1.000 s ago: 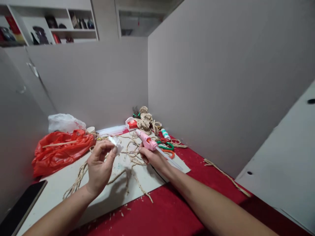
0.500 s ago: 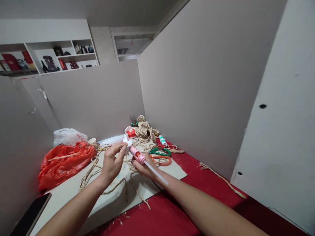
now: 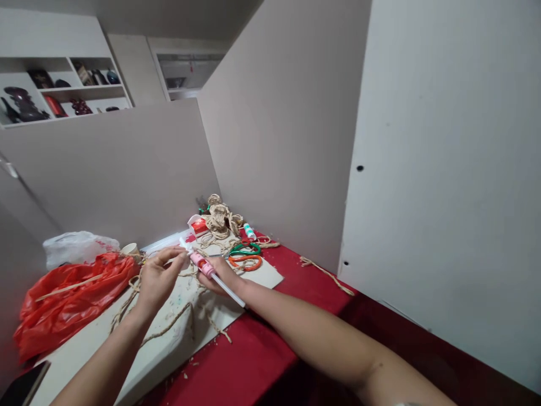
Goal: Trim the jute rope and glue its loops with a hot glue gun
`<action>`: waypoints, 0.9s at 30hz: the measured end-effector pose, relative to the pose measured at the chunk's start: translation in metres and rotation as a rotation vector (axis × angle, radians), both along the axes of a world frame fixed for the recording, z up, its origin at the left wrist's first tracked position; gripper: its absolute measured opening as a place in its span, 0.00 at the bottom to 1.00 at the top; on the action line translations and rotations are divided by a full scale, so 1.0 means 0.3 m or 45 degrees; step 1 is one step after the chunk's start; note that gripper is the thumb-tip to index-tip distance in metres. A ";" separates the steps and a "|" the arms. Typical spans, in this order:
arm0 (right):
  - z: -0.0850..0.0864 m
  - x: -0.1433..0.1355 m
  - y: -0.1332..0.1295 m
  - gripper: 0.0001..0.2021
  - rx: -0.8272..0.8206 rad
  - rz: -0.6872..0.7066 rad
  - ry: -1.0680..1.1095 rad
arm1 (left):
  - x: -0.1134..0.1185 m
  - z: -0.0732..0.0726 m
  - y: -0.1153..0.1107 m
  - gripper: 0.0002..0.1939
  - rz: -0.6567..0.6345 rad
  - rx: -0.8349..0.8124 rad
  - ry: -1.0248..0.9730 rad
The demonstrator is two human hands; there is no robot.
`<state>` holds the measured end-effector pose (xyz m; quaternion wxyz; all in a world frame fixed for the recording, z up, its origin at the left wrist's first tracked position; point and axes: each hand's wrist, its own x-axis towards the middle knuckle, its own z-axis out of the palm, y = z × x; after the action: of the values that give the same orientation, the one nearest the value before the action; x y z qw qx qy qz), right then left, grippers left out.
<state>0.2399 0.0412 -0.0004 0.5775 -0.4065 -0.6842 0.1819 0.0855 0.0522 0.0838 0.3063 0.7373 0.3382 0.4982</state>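
My right hand is wrapped round a pink hot glue gun, held above the white board. From its rear end a translucent glue stick sticks out toward my right forearm. My left hand is closed in a pinch at the gun's front end. Something white shows by those fingertips, too small to make out. Just beyond my right hand lie scissors with green and orange handles. Strands of twine run over the white board beneath.
A red plastic bag with a wooden stick on it lies at left, a white plastic bag behind it. Coiled twine, a red-and-white box and a small bottle sit in the back corner. Grey panels enclose the table.
The view has turned right, so everything sits farther left in the picture. Both hands stay at the glue gun, with my left fingers still at its front end.
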 end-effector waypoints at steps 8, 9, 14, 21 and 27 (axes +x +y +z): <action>-0.025 0.003 -0.004 0.05 0.017 0.003 -0.079 | 0.003 -0.011 -0.021 0.16 -0.022 -0.301 -0.224; -0.030 0.004 -0.005 0.04 0.013 0.008 -0.083 | 0.005 -0.011 -0.022 0.16 -0.039 -0.347 -0.233; -0.040 0.005 -0.015 0.05 -0.007 0.033 -0.093 | 0.008 -0.011 -0.009 0.13 -0.025 -0.402 -0.263; -0.045 -0.019 -0.030 0.06 0.020 0.004 -0.093 | 0.001 -0.030 0.000 0.08 0.024 -0.303 -0.226; -0.068 -0.034 -0.030 0.06 -0.026 0.049 -0.099 | -0.022 -0.077 -0.005 0.03 0.140 -0.179 -0.135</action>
<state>0.2296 0.0322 -0.0208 0.5427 -0.4058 -0.7121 0.1838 0.0790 0.0507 0.0607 0.3469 0.6669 0.3956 0.5276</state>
